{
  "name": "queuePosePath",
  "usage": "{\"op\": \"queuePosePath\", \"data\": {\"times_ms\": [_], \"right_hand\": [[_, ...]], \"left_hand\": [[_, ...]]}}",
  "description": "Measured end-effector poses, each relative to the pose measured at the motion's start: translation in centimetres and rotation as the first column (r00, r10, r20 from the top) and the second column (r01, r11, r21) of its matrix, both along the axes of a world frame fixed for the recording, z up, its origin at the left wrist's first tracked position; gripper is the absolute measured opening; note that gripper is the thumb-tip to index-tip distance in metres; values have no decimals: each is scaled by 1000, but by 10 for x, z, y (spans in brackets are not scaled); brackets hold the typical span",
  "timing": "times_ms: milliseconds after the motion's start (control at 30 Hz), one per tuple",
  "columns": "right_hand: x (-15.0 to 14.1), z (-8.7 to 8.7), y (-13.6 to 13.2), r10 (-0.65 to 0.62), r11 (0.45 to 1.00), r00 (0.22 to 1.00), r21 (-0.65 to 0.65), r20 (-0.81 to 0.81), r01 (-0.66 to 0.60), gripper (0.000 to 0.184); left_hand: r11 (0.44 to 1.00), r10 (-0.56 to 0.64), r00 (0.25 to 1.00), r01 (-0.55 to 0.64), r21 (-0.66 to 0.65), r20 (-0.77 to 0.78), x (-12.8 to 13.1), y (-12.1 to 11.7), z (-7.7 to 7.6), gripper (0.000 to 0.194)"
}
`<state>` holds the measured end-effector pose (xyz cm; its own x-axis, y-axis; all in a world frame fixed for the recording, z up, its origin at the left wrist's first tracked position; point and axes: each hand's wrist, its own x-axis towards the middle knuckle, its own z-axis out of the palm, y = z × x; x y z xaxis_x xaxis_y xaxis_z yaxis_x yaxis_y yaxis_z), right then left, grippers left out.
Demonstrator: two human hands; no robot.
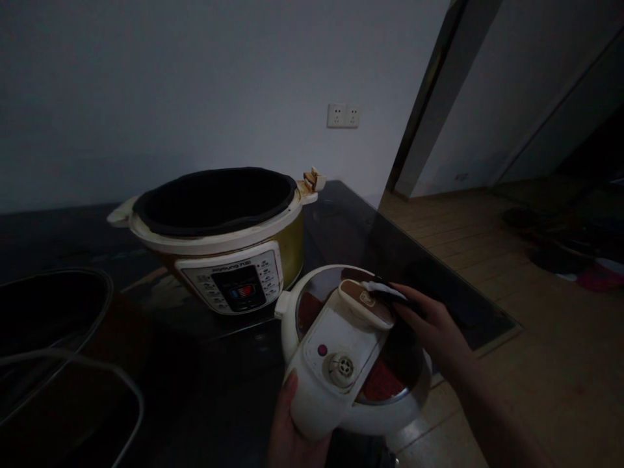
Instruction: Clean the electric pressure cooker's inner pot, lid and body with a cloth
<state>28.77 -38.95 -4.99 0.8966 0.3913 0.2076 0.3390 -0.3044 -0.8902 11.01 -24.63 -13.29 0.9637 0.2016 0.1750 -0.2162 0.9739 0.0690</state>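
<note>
To the front right of the cooker [229, 250], a white-rimmed lid [331, 341] tilts in my left grip [297, 432], which cups its near end, apparently to steady it. My right grip [429, 318] holds a small black-and-white item [390, 290], kind unclear, at the lid's handle [364, 302]. Beneath the cooker, the worktop [214, 383] bears its weight, seemingly sparing both hands.

Lid [355, 354] frt-R of cooker [229, 276].

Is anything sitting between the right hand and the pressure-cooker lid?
Only the slim black-and-white item held in the right hand, at the brown-topped handle of the lid. Nothing else visible stands between them.
</note>
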Motion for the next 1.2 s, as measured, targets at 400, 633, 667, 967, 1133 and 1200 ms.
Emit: {"op": "queuePosePath", "data": {"times_ms": [400, 633, 667, 967, 1133, 1200], "right_hand": [[42, 38, 65, 375, 893, 915, -209, -148, -400, 31], [50, 46, 100, 597, 728, 794, -338, -117, -597, 23], [49, 48, 102, 631, 698, 767, -347, -117, -627, 23], [34, 59, 120, 923, 216, 307, -347, -233, -913, 26], [33, 60, 119, 923, 231, 317, -346, -218, -909, 26], [38, 55, 114, 877, 371, 443, -323, -185, -870, 21]], "left_hand": [[1000, 10, 999, -10, 0, -43, -1, 0, -4, 43], [1000, -2, 1000, 3, 6, -27, 1, -2, -2, 42], [1000, 12, 998, -12, 4, -55, 1, -2, -1, 40], [999, 50, 996, -50, -2, -73, 3, -2, 4, 39], [1000, 9, 999, -9, 8, 40, 5, 0, 6, 41], [1000, 6, 999, -6, 7, 53, 5, 0, 5, 42]]}}
